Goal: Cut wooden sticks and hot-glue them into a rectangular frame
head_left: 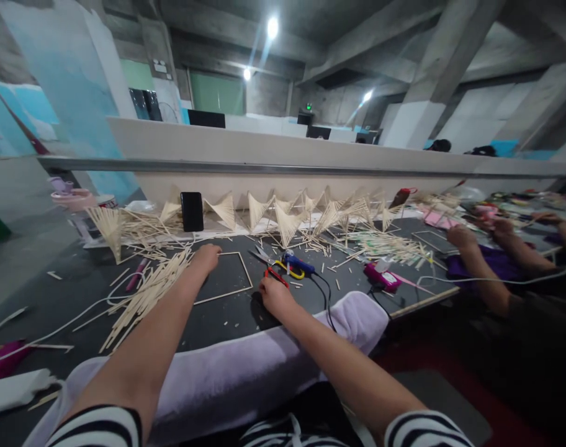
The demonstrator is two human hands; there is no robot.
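While R hand (274, 294) has fingers closed on scissors (267, 259), L hand (205, 259) is at stick frame (246, 270), grip hidden, can't tell.

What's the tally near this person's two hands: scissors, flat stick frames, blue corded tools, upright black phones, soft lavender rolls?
Silver-bladed scissors with red and yellow handles: 1
Flat, straight-sided frame of thin pale wooden sticks: 1
Blue tool with black cord: 1
Upright black rectangular phone: 1
Soft lavender fabric roll: 1
Total: 5
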